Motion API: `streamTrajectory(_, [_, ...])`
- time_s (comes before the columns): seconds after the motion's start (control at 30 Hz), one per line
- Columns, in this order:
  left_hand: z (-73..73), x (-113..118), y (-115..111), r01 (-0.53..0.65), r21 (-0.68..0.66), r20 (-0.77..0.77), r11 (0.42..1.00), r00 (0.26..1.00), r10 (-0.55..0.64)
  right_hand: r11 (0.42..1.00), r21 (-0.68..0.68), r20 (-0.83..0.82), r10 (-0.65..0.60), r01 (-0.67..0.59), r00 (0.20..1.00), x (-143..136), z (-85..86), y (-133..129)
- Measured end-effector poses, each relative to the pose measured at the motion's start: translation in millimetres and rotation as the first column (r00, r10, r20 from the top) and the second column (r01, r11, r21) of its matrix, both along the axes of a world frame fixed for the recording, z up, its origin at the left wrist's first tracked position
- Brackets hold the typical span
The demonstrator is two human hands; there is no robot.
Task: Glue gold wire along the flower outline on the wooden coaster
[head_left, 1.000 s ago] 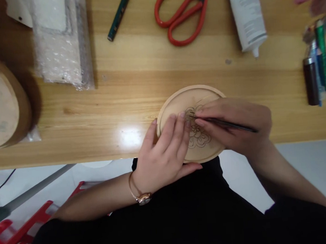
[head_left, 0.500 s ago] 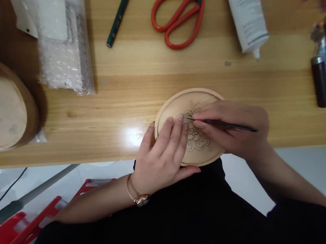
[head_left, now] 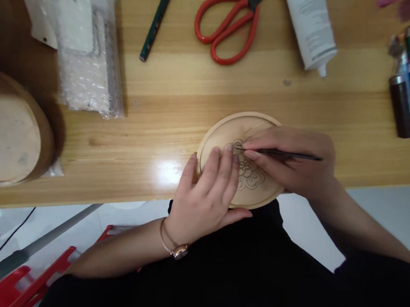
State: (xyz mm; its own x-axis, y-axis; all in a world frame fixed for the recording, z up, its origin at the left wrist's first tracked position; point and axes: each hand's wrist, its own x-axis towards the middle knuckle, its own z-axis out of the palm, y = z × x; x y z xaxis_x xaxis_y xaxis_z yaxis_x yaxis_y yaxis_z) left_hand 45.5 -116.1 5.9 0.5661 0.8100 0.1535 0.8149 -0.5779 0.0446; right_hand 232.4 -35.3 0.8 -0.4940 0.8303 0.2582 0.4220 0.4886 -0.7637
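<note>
A round wooden plate (head_left: pixel 211 139) with a raised rim lies at the table's front edge, overhanging it. Dark outlines of a flower (head_left: pixel 251 178) are drawn on its face. My left hand (head_left: pixel 207 186) holds the plate: several fingers rest across its face, the thumb lies along the near rim and the little finger is outside the left rim. A thin, dark pen-like tool (head_left: pixel 283 154) is pinched in my right hand (head_left: pixel 297 158). Its fine tip is at the upper petals, close to my left fingertips; whether it is a brush or a pen I cannot tell.
Red-handled scissors (head_left: pixel 232 26), a dark green pencil (head_left: pixel 156 25) and a white tube (head_left: pixel 310 27) lie beyond the plate. Bubble-wrapped pieces (head_left: pixel 90 68) and a round wooden container (head_left: pixel 7 126) occupy the left. Several pens and a dark-handled tool (head_left: pixel 400 107) are at the right.
The view has shifted slightly, so the tabletop things sit a little differently in the picture. Both hands keep nearly the same pose on the plate, with the tool tip at the same petals.
</note>
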Motion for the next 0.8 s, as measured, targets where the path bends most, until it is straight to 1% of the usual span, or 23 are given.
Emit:
streamTrajectory(0.27, [-1.0,-1.4,0.8,0.004,-0.004,0.013,1.0,1.0,-0.004,1.0,0.008,0.005,0.015,-0.015,1.0,0.5,-0.5,0.1])
streamTrajectory(0.4, [-3.3,-2.0,0.5,-0.007,0.004,0.047,1.0,0.999,0.007,0.998,0.054,0.016,-0.039,0.038,0.999,-0.1,0.8,-5.2])
streamTrajectory(0.5, [-4.5,-2.4,0.5,-0.006,0.003,0.067,1.0,0.998,0.006,0.995,0.064,0.023,-0.077,0.076,0.997,-0.3,1.1,-9.1])
streamTrajectory(0.7, [-6.8,-2.8,-0.3,-0.012,-0.001,0.093,1.0,0.996,0.012,0.998,0.046,0.008,-0.045,0.045,0.999,-3.0,2.5,-10.2])
streamTrajectory(0.73, [-7.3,-2.8,-0.6,-0.014,0.0,0.094,1.0,0.995,0.014,0.997,0.042,0.004,-0.06,0.06,0.998,-4.6,3.9,-11.0])
streamTrajectory(0.8, [-8.2,-2.6,-1.3,-0.019,-0.001,0.097,1.0,0.995,0.02,0.991,0.032,0.013,-0.133,0.132,0.991,-8.9,7.4,-14.2])
